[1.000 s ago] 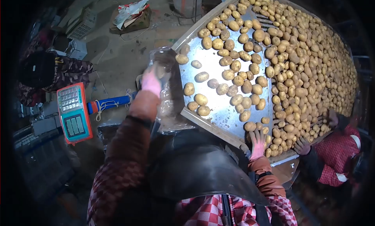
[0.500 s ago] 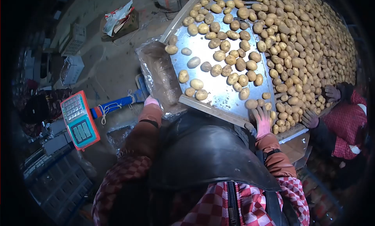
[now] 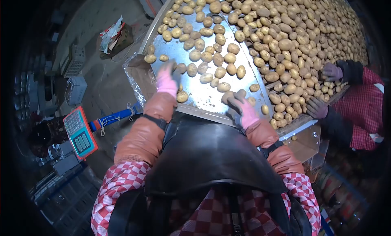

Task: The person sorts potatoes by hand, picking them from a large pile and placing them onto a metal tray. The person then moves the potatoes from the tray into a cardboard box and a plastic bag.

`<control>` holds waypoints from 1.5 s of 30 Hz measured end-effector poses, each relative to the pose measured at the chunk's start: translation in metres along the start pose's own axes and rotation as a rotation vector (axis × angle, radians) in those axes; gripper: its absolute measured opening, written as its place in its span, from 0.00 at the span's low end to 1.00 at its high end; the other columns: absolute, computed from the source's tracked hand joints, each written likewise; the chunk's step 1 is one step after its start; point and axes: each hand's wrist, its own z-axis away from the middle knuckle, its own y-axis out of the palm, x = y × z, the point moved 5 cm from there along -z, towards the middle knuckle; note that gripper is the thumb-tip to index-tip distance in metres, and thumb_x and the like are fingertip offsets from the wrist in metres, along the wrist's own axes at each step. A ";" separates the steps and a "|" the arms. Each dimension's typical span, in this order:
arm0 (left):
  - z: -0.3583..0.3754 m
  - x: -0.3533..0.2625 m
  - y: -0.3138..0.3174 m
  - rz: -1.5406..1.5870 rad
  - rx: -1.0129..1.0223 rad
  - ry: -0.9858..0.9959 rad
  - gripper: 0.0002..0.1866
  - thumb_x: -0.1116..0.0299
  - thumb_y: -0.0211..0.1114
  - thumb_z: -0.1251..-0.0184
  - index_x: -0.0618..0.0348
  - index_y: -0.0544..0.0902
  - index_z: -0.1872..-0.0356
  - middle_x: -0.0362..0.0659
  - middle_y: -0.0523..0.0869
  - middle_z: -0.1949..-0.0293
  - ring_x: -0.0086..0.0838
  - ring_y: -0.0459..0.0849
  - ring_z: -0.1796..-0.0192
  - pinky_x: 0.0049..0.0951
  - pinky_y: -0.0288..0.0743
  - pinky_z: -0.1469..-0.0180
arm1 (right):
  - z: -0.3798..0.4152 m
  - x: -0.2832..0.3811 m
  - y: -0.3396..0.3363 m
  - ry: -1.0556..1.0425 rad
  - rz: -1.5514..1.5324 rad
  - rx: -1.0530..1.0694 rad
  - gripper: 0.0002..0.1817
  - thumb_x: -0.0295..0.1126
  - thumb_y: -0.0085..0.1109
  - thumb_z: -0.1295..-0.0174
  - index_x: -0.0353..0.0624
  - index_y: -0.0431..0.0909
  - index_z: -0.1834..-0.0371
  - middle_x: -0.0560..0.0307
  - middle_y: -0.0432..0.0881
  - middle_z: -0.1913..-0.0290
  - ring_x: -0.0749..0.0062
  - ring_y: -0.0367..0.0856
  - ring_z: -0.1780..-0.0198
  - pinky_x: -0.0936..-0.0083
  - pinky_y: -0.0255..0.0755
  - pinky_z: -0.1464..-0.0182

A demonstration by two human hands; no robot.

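My left hand [image 3: 168,79], in a pink and grey glove, is over the left end of a metal sorting tray [image 3: 203,97], right beside several potatoes [image 3: 191,69]. Motion smears its fingers, so I cannot make out whether they hold anything. At the tray's front edge my right hand [image 3: 242,109], gloved the same way, has its thumb and fingers apart. Its fingertips touch or nearly touch a potato [image 3: 228,98]. Loose potatoes are spread over the shiny tray surface, more thickly toward the back.
A large potato heap [image 3: 293,40] covers the right side. Another person's gloved hands [image 3: 317,108] work at its near edge. An open, plastic-lined box [image 3: 140,75] stands under the tray's left end. Farther left are a scale display [image 3: 80,133] on a blue post and a carton [image 3: 116,39].
My left hand has moved from the lined box up onto the tray among the potatoes. My right hand has shifted left along the front edge. The view has turned slightly, and several potatoes have moved.
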 end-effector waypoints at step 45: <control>-0.184 -0.263 0.201 -0.827 0.576 0.689 0.23 0.56 0.67 0.40 0.36 0.83 0.40 0.44 0.58 0.21 0.46 0.51 0.20 0.65 0.44 0.25 | -0.016 -0.093 -0.064 0.448 -0.097 -0.532 0.20 0.36 0.65 0.40 0.49 0.80 0.44 0.47 0.80 0.43 0.47 0.76 0.40 0.58 0.71 0.36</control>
